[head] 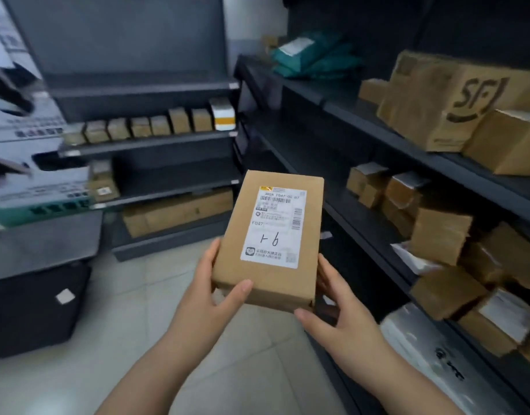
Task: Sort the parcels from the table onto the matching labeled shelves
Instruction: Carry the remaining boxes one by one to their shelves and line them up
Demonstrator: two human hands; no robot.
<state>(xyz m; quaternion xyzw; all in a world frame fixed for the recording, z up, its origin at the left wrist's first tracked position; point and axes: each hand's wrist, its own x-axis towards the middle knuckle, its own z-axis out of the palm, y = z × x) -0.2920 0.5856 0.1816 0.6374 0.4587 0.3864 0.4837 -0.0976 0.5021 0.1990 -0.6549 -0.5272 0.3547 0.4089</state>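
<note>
A flat brown cardboard parcel is held in the middle of the view, label side up. Its white shipping label carries a handwritten "1-6". My left hand grips the parcel's near left corner, thumb on the front edge. My right hand holds the near right corner, thumb at the edge and fingers along the side. Dark shelves stand ahead with a row of small brown boxes. A second dark shelf unit runs along the right, stacked with parcels.
A large brown box printed "SF" sits on the right upper shelf. Teal mailer bags lie at the far end. A long carton fills the low shelf ahead. A dark table with a green crate stands left. Pale floor tiles lie below.
</note>
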